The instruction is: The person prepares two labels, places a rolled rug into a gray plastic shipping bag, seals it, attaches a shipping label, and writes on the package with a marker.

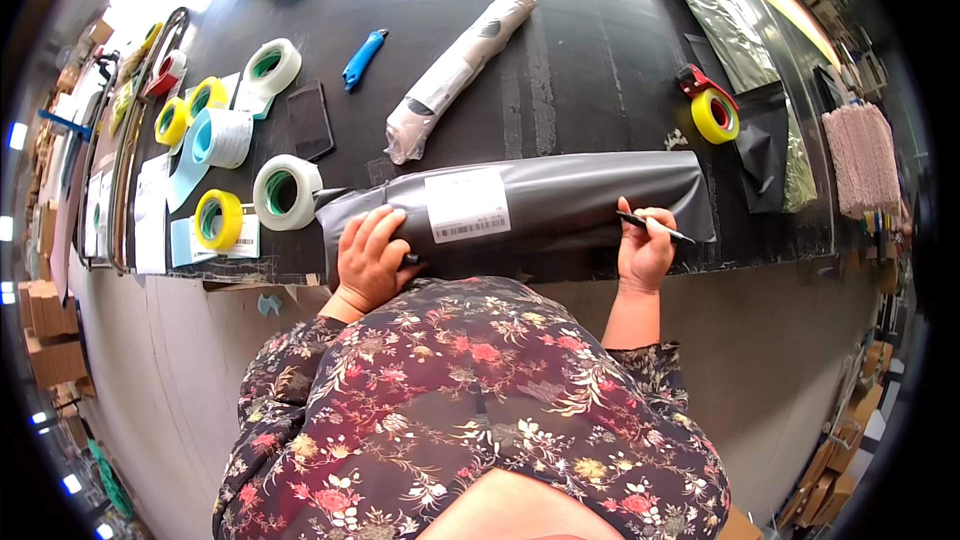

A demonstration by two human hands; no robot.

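Note:
A long dark grey mailing bag (580, 190), wrapped around something, lies along the near edge of the table with a white barcode label (467, 205) on it. My left hand (370, 258) rests on the bag's left end with its fingers curled. A small black pen cap (410, 260) pokes out between its thumb and fingers. In my right hand (647, 245), near the bag's right end, is a black marker pen (657, 226), pinched and slanting across the fingers. Beyond the bag lies a long white plastic-wrapped bundle (455, 75), touched by neither hand.
Several tape rolls (287, 191) and label rolls (222, 138) stand at left, beside a dark phone (310, 121). A blue-handled cutter (364, 60) lies farther off. At right are a red tape dispenser (712, 108), black bags (763, 150) and a pink foam stack (860, 160).

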